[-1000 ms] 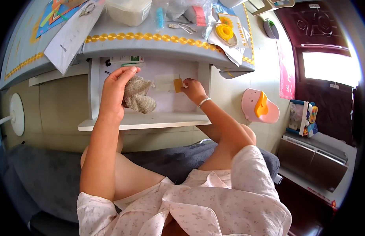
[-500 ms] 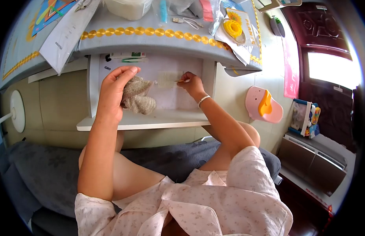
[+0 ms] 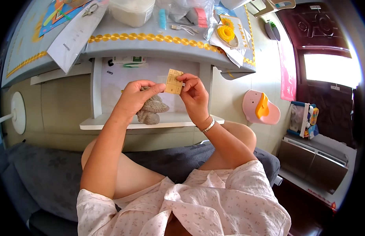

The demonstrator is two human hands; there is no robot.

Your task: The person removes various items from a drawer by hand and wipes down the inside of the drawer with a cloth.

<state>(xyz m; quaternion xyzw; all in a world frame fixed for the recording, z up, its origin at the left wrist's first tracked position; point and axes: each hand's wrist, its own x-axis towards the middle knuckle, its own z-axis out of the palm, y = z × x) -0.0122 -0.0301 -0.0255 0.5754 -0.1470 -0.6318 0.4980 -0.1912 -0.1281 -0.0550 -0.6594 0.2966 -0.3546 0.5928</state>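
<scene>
My right hand pinches a small yellowish card with printing on it, held up above the open drawer. A brownish-grey knitted bundle hangs in my left hand, which is closed round it. The thumb of that hand reaches the card's left edge. Behind the hands, inside the drawer, lie a green-and-white box, a green slim item and a small black clip.
On the desk above the drawer are a clear tub, plastic bags, a white cable, yellow cord and papers. A pink-and-orange child's seat stands on the floor at right. A white fan base is at left.
My right hand has brought the card up and turned its printed face to view. My left hand has moved right with the knitted bundle, and its thumb is now at the card.
</scene>
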